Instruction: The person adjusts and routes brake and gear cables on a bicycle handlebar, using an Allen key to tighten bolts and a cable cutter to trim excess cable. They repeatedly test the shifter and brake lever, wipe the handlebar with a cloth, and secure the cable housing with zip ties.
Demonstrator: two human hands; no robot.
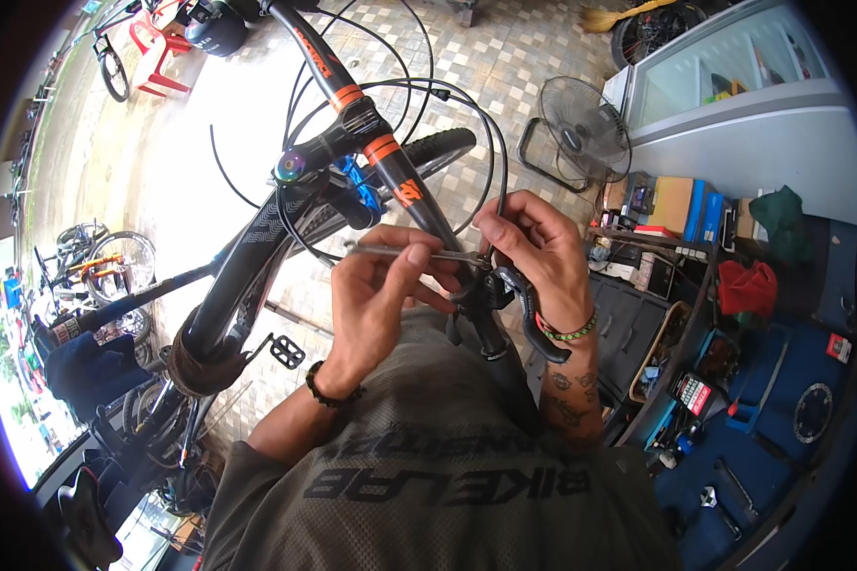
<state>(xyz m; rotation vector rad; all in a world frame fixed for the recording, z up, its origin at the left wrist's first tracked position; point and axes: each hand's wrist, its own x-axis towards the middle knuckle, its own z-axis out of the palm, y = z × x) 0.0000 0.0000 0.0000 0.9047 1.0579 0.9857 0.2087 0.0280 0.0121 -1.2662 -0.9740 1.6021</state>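
A slim metal open-ended wrench (464, 256) lies across the fingers of my left hand (373, 290), which is closed on it. Its right end meets the fitting beside the black brake lever (528, 306), on the near end of a black and orange handlebar (419, 198). My right hand (550, 259) is closed at that fitting, thumb and forefinger pinching the black brake hose (502, 157) that loops down from beyond the bar. The wrench's exact seat on the fitting is partly covered by fingers.
The bike's dark frame (248, 243) slants to the lower left, with a black pedal (287, 352) below it. A floor fan (581, 128) stands at the far right. Drawers (624, 314) and a blue tool board (781, 476) with wrenches line the right side.
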